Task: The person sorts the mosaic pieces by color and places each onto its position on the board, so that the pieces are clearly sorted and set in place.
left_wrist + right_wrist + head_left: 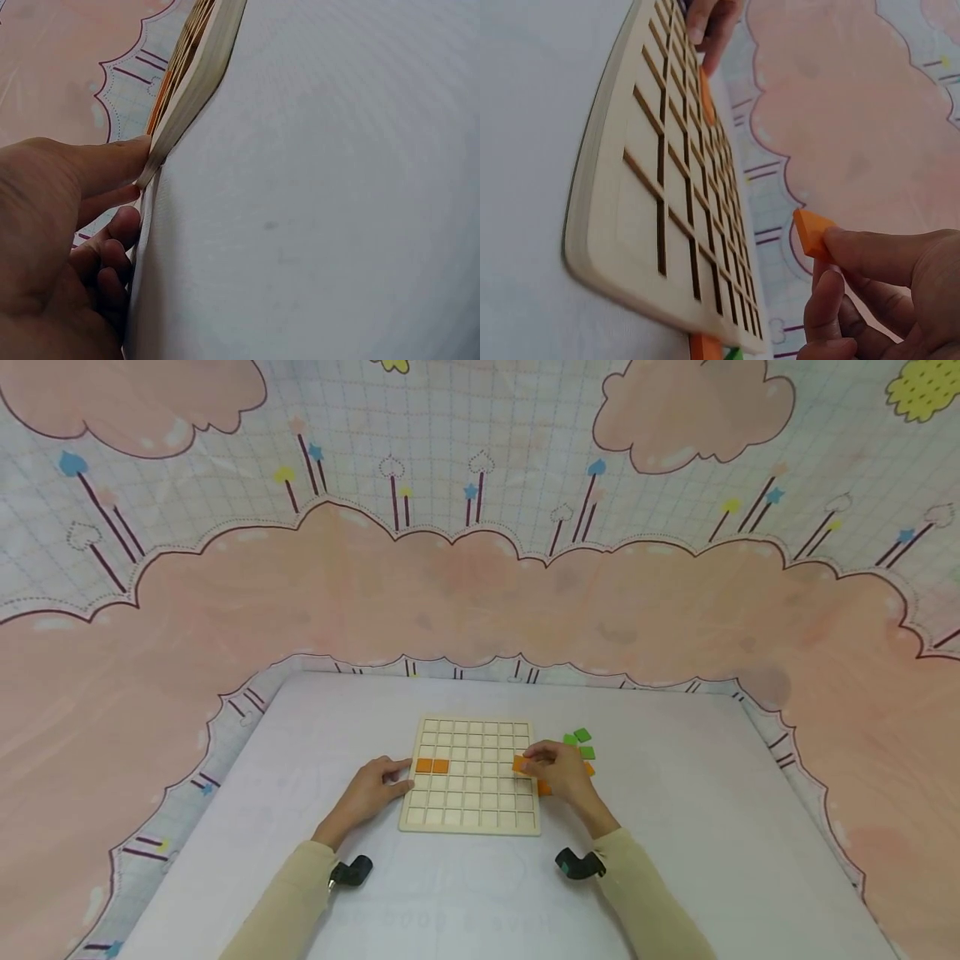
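Note:
A pale wooden grid board lies on the white table. Side by side in one of its rows, near the left edge, sit two orange square tiles. My left hand touches the board's left edge with thumb and forefinger; the left wrist view shows the thumb against the wooden side. Over the right part of the board, my right hand pinches another orange tile between thumb and fingers, held above the grid. The other fingers of that hand are curled beneath.
Several green tiles lie on the table just past the board's right side. Loose orange tiles are there too, partly hidden by the right hand. A patterned cloth with clouds hangs behind the table.

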Demonstrator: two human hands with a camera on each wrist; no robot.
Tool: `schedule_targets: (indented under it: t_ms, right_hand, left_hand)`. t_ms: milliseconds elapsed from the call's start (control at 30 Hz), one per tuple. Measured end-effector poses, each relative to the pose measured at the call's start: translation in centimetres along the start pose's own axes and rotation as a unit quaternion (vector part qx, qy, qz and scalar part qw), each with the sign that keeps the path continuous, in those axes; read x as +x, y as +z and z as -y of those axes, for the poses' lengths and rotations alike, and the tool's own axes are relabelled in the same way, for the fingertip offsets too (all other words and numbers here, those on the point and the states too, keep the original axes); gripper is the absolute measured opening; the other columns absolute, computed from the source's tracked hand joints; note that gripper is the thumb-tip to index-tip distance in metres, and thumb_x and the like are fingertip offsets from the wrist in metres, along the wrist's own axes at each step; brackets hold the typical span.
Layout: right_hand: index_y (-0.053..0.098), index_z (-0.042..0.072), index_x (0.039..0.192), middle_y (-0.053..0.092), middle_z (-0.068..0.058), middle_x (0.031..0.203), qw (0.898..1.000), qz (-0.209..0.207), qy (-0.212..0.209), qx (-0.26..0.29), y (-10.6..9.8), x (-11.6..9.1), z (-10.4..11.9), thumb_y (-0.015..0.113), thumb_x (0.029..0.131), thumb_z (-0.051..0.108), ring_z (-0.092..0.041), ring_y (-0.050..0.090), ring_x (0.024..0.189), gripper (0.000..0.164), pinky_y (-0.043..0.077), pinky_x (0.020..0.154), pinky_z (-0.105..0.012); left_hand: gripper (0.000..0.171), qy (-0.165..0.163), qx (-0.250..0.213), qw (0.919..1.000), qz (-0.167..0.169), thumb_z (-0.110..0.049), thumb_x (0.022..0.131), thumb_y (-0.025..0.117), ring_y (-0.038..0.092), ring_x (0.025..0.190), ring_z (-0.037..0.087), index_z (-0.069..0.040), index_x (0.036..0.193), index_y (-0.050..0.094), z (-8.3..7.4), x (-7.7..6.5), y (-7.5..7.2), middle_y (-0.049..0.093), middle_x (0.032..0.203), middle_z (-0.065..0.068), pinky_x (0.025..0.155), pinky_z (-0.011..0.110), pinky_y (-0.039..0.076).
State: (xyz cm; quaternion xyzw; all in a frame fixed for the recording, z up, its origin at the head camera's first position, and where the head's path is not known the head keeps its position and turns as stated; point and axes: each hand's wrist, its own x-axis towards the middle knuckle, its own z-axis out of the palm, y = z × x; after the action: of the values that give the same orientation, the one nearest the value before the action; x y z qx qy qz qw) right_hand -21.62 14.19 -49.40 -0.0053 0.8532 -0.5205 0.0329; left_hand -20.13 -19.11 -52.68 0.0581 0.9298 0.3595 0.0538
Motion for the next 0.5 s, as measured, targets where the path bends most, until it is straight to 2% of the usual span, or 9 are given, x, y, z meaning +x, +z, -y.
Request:
schedule_targets:
  t_ms: [300, 500]
  right_hand:
    - [0.074, 0.009, 0.092, 0.073, -0.005, 0.092, 1.000, 0.006, 0.000, -0.022, 1.7, 0.3, 1.1, 0.078, 0.082, 0.009, -0.015, 0.062, 0.080, 0.011, 0.049, 0.074, -0.028]
    - [0.073, 0.008, 0.093, 0.073, -0.005, 0.094, 1.000, 0.019, 0.004, 0.001, 2.6, 0.8, 1.2, 0.076, 0.084, 0.010, -0.016, 0.062, 0.083, 0.010, 0.049, 0.076, -0.028]
  left_hand:
    - [0.047, -0.004, 0.004, 1.0000, -0.001, -0.024, 0.090, 0.072, 0.044, 0.081, 0.016, -0.007, 0.133, 0.062, -0.2, -0.1, -0.1, 0.054, 0.086, 0.002, 0.068, 0.028, 0.035]
    - [0.048, -0.002, 0.005, 1.0000, -0.004, -0.024, 0.089, 0.072, 0.043, 0.080, 0.016, -0.007, 0.133, 0.062, 0.0, -0.1, 0.1, 0.054, 0.086, 0.002, 0.067, 0.028, 0.034]
